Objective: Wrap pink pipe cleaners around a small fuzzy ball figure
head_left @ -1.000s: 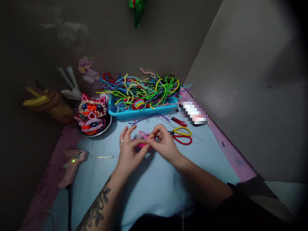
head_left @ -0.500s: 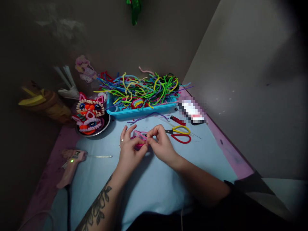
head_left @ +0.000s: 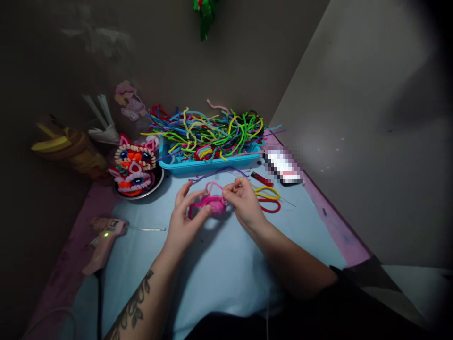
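Observation:
A pink pipe-cleaner piece (head_left: 216,207), with looped strands around a fuller pink part, is held up between both hands over the light blue cloth. My left hand (head_left: 187,212) grips its left side, thumb below and fingers curved above. At its right edge, my right hand (head_left: 244,200) pinches the piece with fingertips close together. Just beyond the right hand lie scissors with one yellow and one red handle (head_left: 269,206), their blades hidden behind that hand. A purple pipe cleaner (head_left: 219,173) rests on the cloth behind the hands.
A blue tray (head_left: 212,164) heaped with colourful pipe cleaners stands at the back. Left of it, a bowl (head_left: 155,189) holds fuzzy lion-like heads. A pink glue gun (head_left: 106,243) lies at left, its light on. A red lighter (head_left: 262,179) and a phone (head_left: 283,165) are at right.
The pink piece has been turned, so its loops and fuller part show more. My left hand has opened wider around it, and my right hand has shifted slightly right.

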Demonstrator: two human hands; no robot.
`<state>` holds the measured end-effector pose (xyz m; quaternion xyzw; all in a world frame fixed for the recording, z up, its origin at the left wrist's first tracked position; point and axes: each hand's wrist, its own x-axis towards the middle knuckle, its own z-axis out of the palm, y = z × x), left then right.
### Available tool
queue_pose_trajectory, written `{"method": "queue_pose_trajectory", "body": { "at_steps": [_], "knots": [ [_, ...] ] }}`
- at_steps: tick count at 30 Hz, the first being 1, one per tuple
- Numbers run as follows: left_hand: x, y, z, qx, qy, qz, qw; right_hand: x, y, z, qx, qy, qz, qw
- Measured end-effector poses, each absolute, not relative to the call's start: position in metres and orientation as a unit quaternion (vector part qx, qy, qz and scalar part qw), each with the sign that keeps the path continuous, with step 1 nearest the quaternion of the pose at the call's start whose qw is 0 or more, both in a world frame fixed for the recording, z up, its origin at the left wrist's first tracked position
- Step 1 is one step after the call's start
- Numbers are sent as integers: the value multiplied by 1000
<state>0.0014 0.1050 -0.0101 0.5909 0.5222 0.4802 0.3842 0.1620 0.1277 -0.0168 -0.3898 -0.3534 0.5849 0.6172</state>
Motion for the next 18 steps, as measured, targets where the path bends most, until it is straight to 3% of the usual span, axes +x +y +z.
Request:
{"method": "queue_pose_trajectory", "body": {
  "at_steps": [3,8,18],
  "knots": [
    [3,107,-14,424,532,549,485,169,137,-19,-365,-211,654,628],
    [16,107,-17,191,514,513,661,167,136,-21,-310,-127,708,622],
    [13,110,-7,165,397,589,684,151,114,-24,-373,-264,693,558]
  ]
}}
